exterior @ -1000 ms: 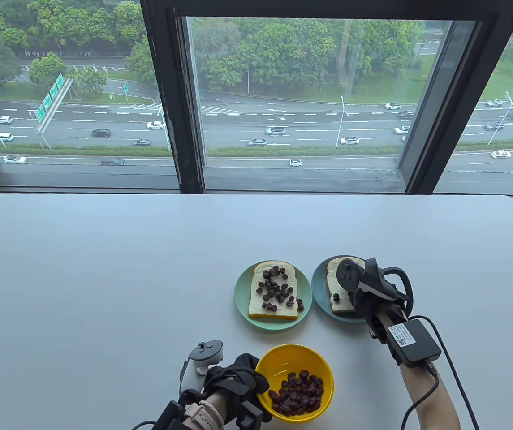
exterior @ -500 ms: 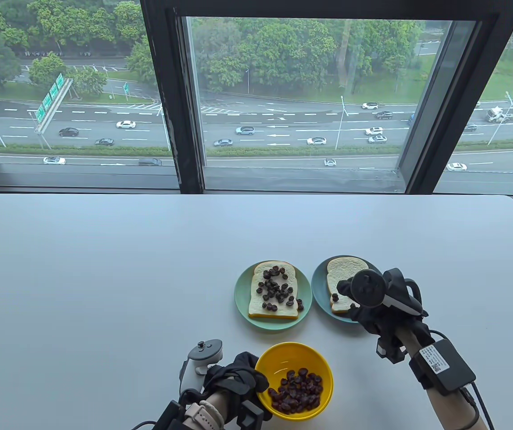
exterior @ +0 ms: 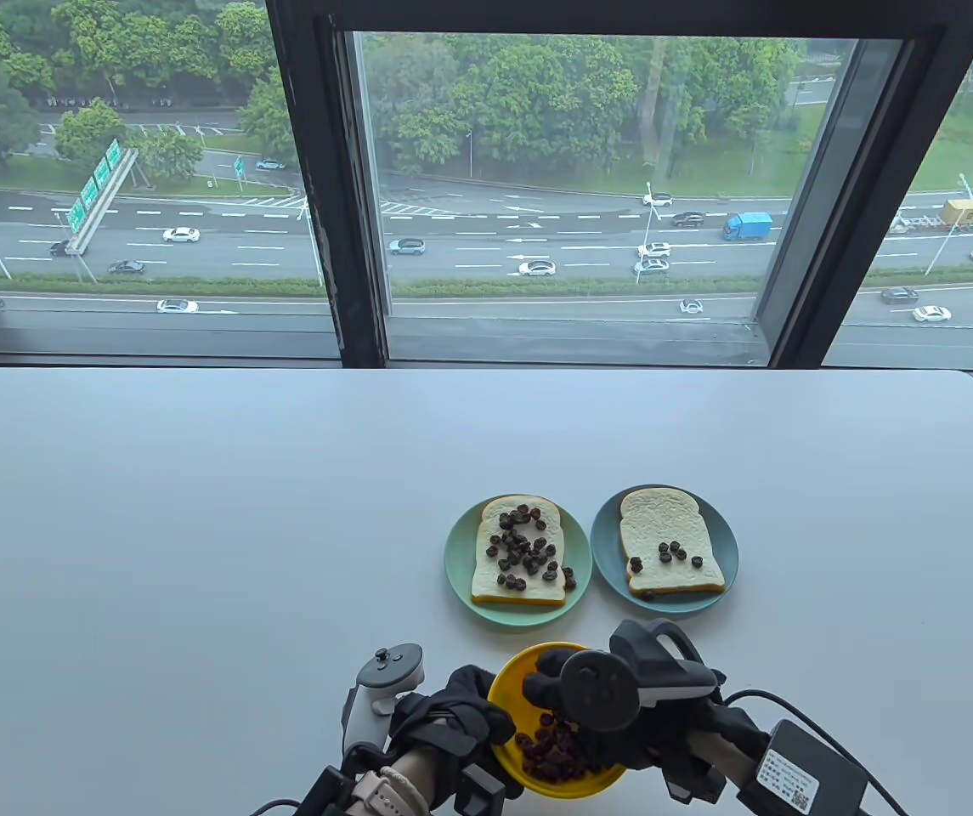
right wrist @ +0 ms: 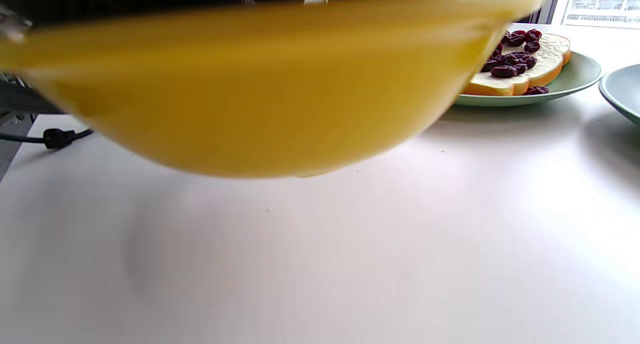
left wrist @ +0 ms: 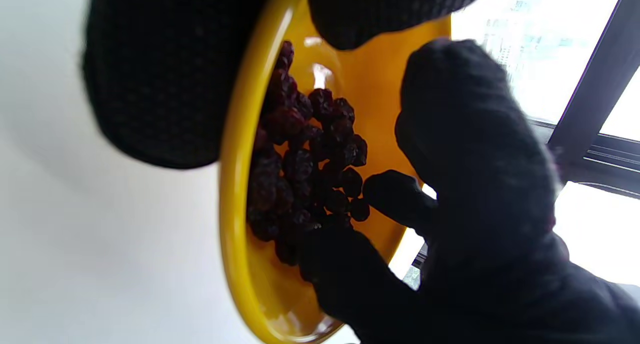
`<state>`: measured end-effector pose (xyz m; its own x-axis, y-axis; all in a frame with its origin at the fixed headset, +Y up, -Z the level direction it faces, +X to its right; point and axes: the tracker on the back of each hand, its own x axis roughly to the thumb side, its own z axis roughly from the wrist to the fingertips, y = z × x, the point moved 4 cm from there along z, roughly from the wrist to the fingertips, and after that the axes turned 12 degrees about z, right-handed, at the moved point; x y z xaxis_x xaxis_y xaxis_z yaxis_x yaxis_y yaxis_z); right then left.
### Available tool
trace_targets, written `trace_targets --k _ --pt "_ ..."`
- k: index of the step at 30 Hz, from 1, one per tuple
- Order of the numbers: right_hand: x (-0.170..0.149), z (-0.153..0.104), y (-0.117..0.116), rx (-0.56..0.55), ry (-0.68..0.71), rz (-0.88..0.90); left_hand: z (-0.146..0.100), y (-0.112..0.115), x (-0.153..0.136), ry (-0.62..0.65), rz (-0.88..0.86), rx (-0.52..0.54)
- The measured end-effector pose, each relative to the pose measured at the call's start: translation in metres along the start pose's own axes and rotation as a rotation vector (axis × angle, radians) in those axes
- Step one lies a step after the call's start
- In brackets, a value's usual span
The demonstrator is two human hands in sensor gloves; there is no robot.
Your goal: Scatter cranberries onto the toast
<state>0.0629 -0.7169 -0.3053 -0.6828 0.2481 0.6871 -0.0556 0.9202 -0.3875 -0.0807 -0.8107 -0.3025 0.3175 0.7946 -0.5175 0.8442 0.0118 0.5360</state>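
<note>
Steadying yellow bowl point(exterior: 510, 680) with left hand point(exterior: 452, 714) gripping its rim so right hand point(exterior: 613, 722), fingers point(left wrist: 395, 199) parted, reaches cranberries point(left wrist: 305, 164)

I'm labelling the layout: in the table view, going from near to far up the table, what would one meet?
Yellow bowl of cranberries, held by the left hand, right hand reaching in → two plates of toast, green plate and blue plate → window.
</note>
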Motion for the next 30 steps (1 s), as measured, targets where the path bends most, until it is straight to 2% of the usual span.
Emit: trace_targets --k 4,10,14,17,21,23,30 --pt "0.008 0.007 -0.020 0.060 -0.007 -0.049 -0.001 0.002 -0.001 -0.005 0.048 0.023" --pt "0.014 0.013 -0.031 0.050 -0.016 -0.130 -0.001 0.003 -0.001 -0.009 0.060 0.040" --pt "0.024 0.013 -0.031 0.015 -0.015 -0.191 -0.002 0.007 -0.001 -0.013 0.048 0.025" --pt "0.030 0.012 -0.031 -0.051 0.007 -0.205 -0.002 0.012 -0.002 -0.016 0.062 0.008" --pt "0.033 0.009 -0.034 -0.036 0.038 -0.192 -0.001 0.017 -0.007 -0.039 0.046 -0.018" --pt "0.034 0.007 -0.029 -0.111 0.055 -0.183 0.001 0.017 -0.009 -0.049 0.017 -0.029" --pt "0.035 0.003 -0.016 -0.151 0.058 -0.186 0.001 0.016 -0.012 -0.054 -0.008 -0.034"
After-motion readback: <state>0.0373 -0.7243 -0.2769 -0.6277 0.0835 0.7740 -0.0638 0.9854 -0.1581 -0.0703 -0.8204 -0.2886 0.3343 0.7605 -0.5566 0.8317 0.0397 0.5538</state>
